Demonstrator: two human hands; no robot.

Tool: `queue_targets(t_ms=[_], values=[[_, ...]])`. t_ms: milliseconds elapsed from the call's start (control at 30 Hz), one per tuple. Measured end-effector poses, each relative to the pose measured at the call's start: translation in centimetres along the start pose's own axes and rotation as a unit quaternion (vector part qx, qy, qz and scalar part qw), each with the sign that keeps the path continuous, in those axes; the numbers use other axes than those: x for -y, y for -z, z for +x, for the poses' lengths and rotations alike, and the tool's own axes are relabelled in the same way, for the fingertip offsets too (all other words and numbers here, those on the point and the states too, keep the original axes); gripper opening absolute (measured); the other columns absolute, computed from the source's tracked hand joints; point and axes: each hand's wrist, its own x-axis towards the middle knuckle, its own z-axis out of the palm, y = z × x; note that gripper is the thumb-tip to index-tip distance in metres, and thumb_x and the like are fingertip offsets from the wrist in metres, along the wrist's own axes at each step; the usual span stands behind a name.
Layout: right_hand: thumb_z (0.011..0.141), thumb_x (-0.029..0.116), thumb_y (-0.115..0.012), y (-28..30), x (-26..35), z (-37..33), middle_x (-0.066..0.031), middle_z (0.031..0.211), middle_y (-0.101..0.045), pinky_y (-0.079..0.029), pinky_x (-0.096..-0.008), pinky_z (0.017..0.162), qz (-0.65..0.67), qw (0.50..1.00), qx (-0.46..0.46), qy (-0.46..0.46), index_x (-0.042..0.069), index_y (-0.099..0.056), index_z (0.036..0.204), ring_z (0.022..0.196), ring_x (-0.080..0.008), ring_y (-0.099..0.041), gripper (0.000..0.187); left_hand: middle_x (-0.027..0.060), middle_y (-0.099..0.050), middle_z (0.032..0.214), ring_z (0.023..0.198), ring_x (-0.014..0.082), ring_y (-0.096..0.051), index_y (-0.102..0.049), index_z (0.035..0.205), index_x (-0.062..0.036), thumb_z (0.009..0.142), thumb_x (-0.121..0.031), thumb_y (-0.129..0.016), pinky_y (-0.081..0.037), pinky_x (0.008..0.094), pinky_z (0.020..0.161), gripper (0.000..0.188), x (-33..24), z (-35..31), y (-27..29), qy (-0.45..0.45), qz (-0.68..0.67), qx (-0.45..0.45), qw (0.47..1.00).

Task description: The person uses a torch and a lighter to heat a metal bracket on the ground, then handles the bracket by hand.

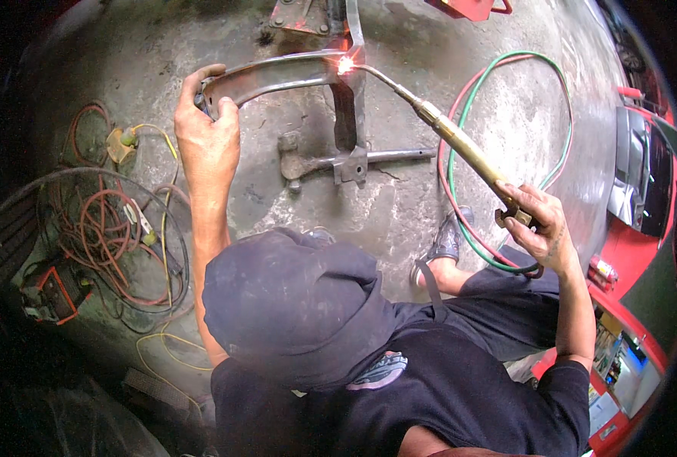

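My left hand (209, 122) grips the left end of a curved steel channel piece (277, 70), thumb on the near side and fingers over the far side. My right hand (540, 228) is closed around the valve end of a brass gas torch (460, 145). The torch's bent tip points up and left at the channel's right end, where a bright glow hides the joint with an upright steel bar (346, 114). Below the channel lies a hammer (296, 161), its handle passing by a steel plate with a hole (350, 167).
Green and red hoses (571, 114) loop right of the torch. Tangled cables (106, 236) and an orange-and-black box (56, 293) lie at left. A bolted steel base (299, 15) and a red metal object (468, 7) are at the far side. A red cabinet (635, 259) stands at right.
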Motion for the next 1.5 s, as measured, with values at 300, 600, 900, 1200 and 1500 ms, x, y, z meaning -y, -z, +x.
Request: queue_targets(t_ms=[300,600,900,1200,1500], values=[[0.079,0.004,-0.072,-0.2,0.3,0.0,-0.0137,0.079,-0.059,-0.046,-0.0384,0.062,-0.026,0.999,-0.009,0.022,0.006,-0.065,0.131,0.067,-0.0275,-0.060,0.052,0.0060,-0.069,0.100,0.081,0.0122,-0.060,-0.066,0.123,-0.0069,0.085,0.001,-0.059,-0.049,0.0278,0.076,0.040,-0.5,-0.2,0.2,0.041,-0.058,0.010,0.997],[0.083,0.003,-0.069,-1.6,0.8,1.1,-0.0156,0.088,-0.059,-0.049,-0.0413,0.066,-0.121,0.992,0.016,0.018,0.012,-0.059,0.139,0.072,-0.0317,-0.060,0.058,0.0088,-0.069,0.100,0.083,0.0151,-0.061,-0.066,0.121,-0.0069,0.083,0.001,-0.059,-0.050,0.0298,0.079,0.040,-0.8,-0.3,0.1,0.013,0.010,0.012,1.000],[0.078,0.008,-0.073,1.8,0.1,-1.1,-0.0131,0.078,-0.058,-0.045,-0.0378,0.063,-0.011,0.999,-0.041,-0.017,0.004,-0.066,0.130,0.068,-0.0258,-0.059,0.053,0.0079,-0.065,0.096,0.076,0.0124,-0.059,-0.063,0.120,-0.0024,0.083,0.003,-0.054,-0.049,0.0290,0.073,0.039,-0.1,-0.6,-0.2,0.052,-0.036,0.026,0.998],[0.077,0.008,-0.076,4.1,-0.4,-1.9,-0.0098,0.085,-0.063,-0.047,-0.0326,0.067,0.026,0.994,-0.102,-0.018,0.002,-0.064,0.133,0.073,-0.0176,-0.061,0.058,0.0038,-0.064,0.089,0.065,0.0089,-0.055,-0.061,0.125,-0.0014,0.086,0.002,-0.058,-0.047,0.0257,0.061,0.039,2.4,-0.8,-0.4,0.084,-0.061,0.019,0.994],[0.075,-0.003,-0.075,5.9,-1.8,-3.9,-0.0022,0.081,-0.067,-0.042,-0.0225,0.050,0.167,0.952,-0.190,-0.172,0.008,-0.061,0.138,0.060,-0.0054,-0.055,0.066,0.0012,-0.060,0.073,0.050,0.0078,-0.048,-0.060,0.123,0.0039,0.088,-0.007,-0.066,-0.039,0.0264,0.044,0.038,3.2,-1.1,-0.2,0.121,-0.066,0.000,0.990]])
